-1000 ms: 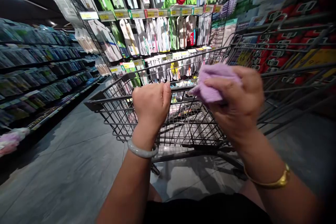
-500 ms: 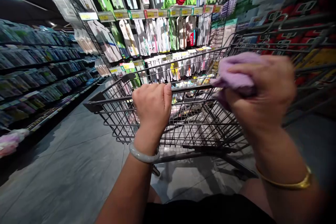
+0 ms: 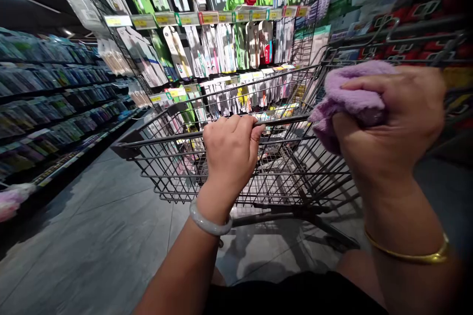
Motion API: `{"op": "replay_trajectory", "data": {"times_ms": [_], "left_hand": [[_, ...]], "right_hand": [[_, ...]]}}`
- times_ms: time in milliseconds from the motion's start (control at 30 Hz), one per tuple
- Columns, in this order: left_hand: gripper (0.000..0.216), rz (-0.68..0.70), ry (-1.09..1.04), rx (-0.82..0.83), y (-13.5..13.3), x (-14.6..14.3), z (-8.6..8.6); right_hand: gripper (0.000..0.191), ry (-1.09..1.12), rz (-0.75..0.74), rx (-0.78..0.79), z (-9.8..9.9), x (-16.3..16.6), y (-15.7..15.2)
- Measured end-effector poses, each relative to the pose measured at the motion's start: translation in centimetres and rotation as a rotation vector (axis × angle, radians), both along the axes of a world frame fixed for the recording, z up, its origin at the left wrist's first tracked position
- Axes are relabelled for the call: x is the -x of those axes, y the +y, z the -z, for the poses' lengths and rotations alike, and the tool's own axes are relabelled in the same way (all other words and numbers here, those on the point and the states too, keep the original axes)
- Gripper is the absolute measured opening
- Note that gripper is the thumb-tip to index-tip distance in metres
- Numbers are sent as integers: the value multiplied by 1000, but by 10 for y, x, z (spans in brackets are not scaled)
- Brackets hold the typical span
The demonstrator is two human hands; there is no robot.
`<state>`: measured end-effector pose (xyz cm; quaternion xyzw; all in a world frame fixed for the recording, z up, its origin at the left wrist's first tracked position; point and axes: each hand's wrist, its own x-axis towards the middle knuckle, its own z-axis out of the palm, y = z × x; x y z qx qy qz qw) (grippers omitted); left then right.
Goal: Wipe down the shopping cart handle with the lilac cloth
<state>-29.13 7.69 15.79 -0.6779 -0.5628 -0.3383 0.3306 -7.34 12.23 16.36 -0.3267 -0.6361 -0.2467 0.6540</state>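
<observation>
A dark wire shopping cart (image 3: 173,165) stands side-on in front of me. My left hand (image 3: 229,150) is closed over the cart's top rail, its thumb lying along the bar. A bunched purple cloth (image 3: 356,89) is gripped in my right hand (image 3: 402,118), between thumb and fingers. The cloth is at the right part of the top rail; whether it wraps the bar there cannot be made out. Through the wires, the basket's inside shows only partly.
Behind the cart rises a rack (image 3: 218,17) hung with packaged toothbrush-like items. Stocked shelves (image 3: 48,108) run along the left aisle over a grey tiled floor (image 3: 111,236). Red goods and metal hooks (image 3: 397,24) are at the right. A pale pink fluffy thing (image 3: 15,202) sits at the left edge.
My left hand has slid a little right along the rail. My right hand and the purple cloth have also shifted right. The view has turned slightly.
</observation>
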Motion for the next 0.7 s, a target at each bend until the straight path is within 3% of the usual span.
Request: {"op": "replay_trajectory", "data": {"times_ms": [200, 433, 567, 700], "left_hand": [[39, -9, -3, -4, 1, 0, -2], [44, 14, -19, 19, 0, 5, -5], [47, 3, -17, -1, 0, 4, -6], [52, -17, -38, -27, 0, 4, -6]], "right_hand": [[36, -283, -25, 12, 12, 36, -19], [36, 12, 17, -13, 0, -10, 0], [37, -85, 64, 78, 2, -1, -10], [36, -253, -2, 91, 6, 19, -26]]}}
